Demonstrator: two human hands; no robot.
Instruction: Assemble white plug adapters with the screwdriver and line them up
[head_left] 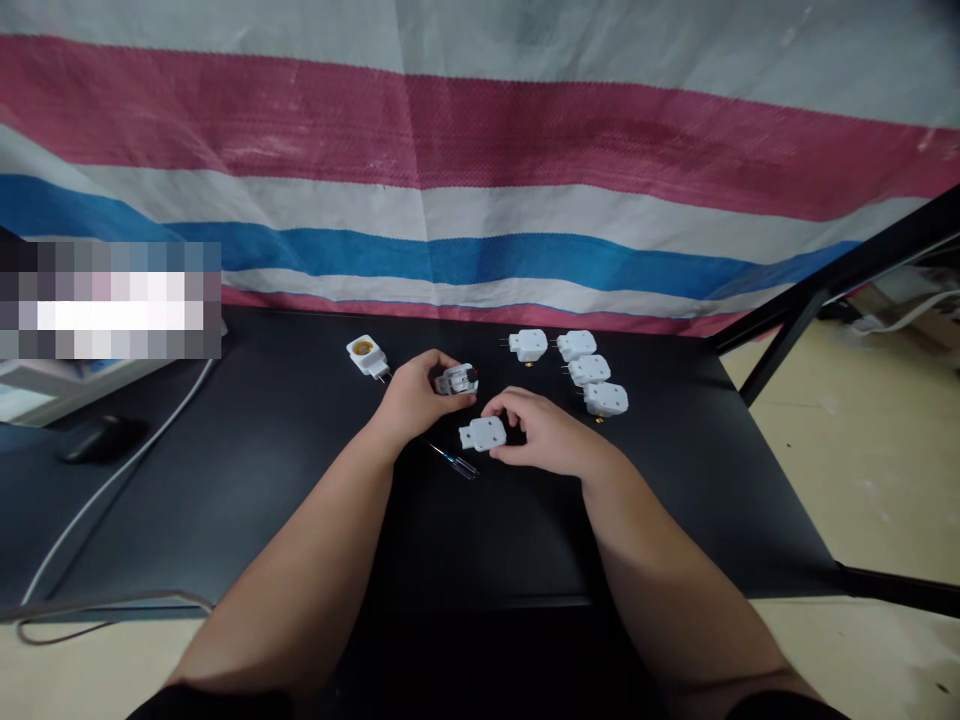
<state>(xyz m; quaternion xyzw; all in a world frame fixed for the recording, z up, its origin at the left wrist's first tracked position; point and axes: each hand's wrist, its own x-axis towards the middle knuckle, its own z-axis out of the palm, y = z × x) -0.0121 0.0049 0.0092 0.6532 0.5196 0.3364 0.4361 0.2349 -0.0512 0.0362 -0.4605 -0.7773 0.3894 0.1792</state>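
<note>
My left hand [415,395] is shut on an opened white plug body [456,380], with red and dark parts showing inside it. My right hand [544,432] grips the right end of a closed white two-pin plug [481,433] lying on the tabletop. Below my hands lies a small screwdriver with a clear handle [452,459], touched by neither hand. Several more white plugs [589,370] stand in a loose group to the right. At the left, beyond my left hand, lies a white plug with a round yellow centre [367,356].
The black table [480,540] has a drooping front edge. A computer mouse [101,438] and a white cable [127,475] lie at its left. A striped woven tarp [480,190] hangs behind it. Black metal frame bars [825,285] run along the right.
</note>
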